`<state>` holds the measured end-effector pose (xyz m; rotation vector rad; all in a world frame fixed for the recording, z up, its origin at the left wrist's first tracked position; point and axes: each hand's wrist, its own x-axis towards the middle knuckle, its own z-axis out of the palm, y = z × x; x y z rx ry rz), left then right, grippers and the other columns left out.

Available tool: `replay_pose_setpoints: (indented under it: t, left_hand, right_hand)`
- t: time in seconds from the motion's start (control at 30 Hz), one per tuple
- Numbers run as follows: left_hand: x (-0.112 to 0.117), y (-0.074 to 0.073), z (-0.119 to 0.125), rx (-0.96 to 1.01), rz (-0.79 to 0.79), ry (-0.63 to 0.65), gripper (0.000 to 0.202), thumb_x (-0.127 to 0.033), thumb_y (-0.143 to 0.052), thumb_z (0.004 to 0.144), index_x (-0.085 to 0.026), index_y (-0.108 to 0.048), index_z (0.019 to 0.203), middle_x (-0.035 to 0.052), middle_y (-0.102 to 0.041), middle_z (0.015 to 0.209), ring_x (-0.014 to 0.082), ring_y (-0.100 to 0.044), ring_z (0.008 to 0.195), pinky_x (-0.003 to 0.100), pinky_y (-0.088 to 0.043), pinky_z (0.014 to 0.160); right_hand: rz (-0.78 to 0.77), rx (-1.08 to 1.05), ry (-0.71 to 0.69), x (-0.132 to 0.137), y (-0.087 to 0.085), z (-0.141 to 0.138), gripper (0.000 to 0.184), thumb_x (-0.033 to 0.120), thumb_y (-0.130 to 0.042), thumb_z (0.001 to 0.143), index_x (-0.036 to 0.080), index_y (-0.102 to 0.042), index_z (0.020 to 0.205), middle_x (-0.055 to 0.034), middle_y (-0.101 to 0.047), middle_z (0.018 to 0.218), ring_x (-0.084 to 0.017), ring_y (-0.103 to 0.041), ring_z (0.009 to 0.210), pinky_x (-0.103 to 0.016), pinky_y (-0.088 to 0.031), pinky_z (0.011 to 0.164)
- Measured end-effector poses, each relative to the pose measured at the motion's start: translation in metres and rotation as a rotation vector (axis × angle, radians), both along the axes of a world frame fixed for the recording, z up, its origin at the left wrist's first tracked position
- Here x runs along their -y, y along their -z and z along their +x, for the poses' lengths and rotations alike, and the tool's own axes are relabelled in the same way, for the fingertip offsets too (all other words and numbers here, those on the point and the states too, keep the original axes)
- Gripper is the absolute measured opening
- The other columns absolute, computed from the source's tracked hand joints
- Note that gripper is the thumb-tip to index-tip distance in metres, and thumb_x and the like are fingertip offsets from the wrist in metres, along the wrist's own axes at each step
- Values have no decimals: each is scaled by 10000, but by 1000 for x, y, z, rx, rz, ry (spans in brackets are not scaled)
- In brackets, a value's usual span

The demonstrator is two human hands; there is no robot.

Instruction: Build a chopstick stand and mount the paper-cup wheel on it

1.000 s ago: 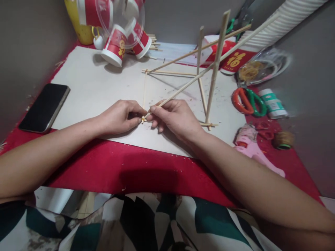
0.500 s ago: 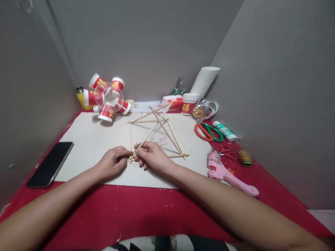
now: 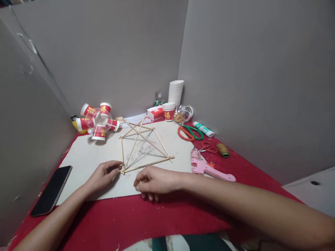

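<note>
A frame of thin wooden sticks (image 3: 148,164) stands on the white board (image 3: 86,150), with a four-sided base and slanting sticks that cross above it. Yellowish bindings or glue mark its corners. At the near left corner, my left hand (image 3: 103,175) has its thumb and fingertips closed on the sticks. My right hand (image 3: 157,179) hovers over the board's near edge, just in front of the frame and apart from it. Its fingers are loosely bent and slightly spread, and nothing shows in them.
A phone (image 3: 51,190) lies at the left. Behind stand a wheel of red paper cups (image 3: 99,133), a small red-and-white box (image 3: 156,113) and stacked cups (image 3: 176,92). To the right lie green-and-orange-handled scissors (image 3: 195,132), a white-green tube (image 3: 203,129), a thread spool (image 3: 223,150) and a pink glue gun (image 3: 209,169).
My right hand has let go of the stick near the front left corner and drawn back toward me. My left hand stays at that corner. The view has turned right.
</note>
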<state>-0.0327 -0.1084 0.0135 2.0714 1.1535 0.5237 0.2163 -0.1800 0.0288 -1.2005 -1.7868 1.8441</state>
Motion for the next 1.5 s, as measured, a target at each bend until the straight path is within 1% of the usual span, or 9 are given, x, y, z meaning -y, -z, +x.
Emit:
replay_pose_setpoints:
  t: [0.13, 0.23, 0.47, 0.63, 0.77, 0.87, 1.07, 1.23, 1.5]
  left_hand:
    - [-3, -17, -5, -21, -27, -75, 439, -524, -654, 876, -185, -754, 1137, 102, -791, 1134, 307, -724, 1076, 410, -547, 991]
    - [-9, -32, -10, -27, -12, -113, 498, -556, -672, 846, -171, -752, 1154, 108, -802, 1062, 305, -737, 1021, 411, -563, 952]
    - [-27, -52, -2, 54, 13, -191, 404, -451, -720, 794, -180, -766, 1090, 87, -802, 960, 249, -747, 939, 372, -579, 915]
    - [-49, -52, 24, 145, 94, -207, 436, -477, -759, 750, -147, -778, 1034, 129, -793, 1006, 261, -737, 928, 399, -581, 885]
    - [-72, -50, 49, 199, 192, -174, 455, -473, -743, 785, -140, -763, 1093, 152, -770, 1136, 262, -712, 1018, 395, -554, 937]
    - [-87, -49, 69, 224, 217, -128, 483, -459, -748, 783, -127, -741, 1133, 171, -748, 1206, 269, -694, 1087, 403, -540, 967]
    - [-107, -48, 103, 259, 206, -36, 520, -414, -803, 751, -150, -727, 1192, 159, -714, 1306, 302, -634, 1250, 438, -478, 1075]
    - [-117, -48, 117, 350, 140, 60, 514, -426, -817, 738, -102, -750, 1133, 190, -743, 1221, 306, -684, 1155, 423, -520, 1010]
    - [-146, -34, 124, 522, 101, 61, 370, -439, -856, 724, -150, -804, 950, 100, -796, 983, 252, -725, 957, 375, -533, 910]
  right_hand:
    - [85, 68, -178, 25, -20, 35, 235, 276, -624, 909, 146, -721, 1079, 26, -650, 663, -89, -598, 534, -184, -494, 544]
    - [225, 71, -195, 35, -41, 65, 338, 341, -635, 913, 144, -746, 1164, -29, -727, 775, -125, -656, 649, -215, -519, 633]
    - [371, 23, 199, 34, -77, 123, 371, 406, -720, 844, 193, -789, 1139, -53, -772, 858, -145, -693, 678, -219, -529, 565]
    - [457, -13, 384, 11, -82, 147, 369, 434, -792, 770, 196, -807, 1051, -54, -768, 810, -142, -665, 635, -237, -524, 527]
    - [492, -27, 484, -17, -68, 144, 317, 414, -763, 784, 184, -792, 1001, -64, -770, 811, -150, -661, 635, -262, -533, 528]
    - [506, 8, 473, -36, -58, 133, 274, 380, -730, 803, 177, -788, 976, -74, -778, 838, -172, -683, 687, -282, -545, 571]
    - [637, 96, 348, -70, -48, 111, 259, 347, -694, 839, 177, -803, 1002, -73, -798, 1022, -212, -716, 941, -353, -546, 895]
    - [665, 57, 212, -92, -41, 99, 322, 396, -687, 856, 179, -790, 1070, -78, -788, 1051, -210, -703, 925, -338, -543, 859]
    - [597, -33, 91, -101, -42, 82, 296, 410, -650, 899, 176, -751, 1049, -45, -734, 932, -179, -642, 846, -317, -517, 783]
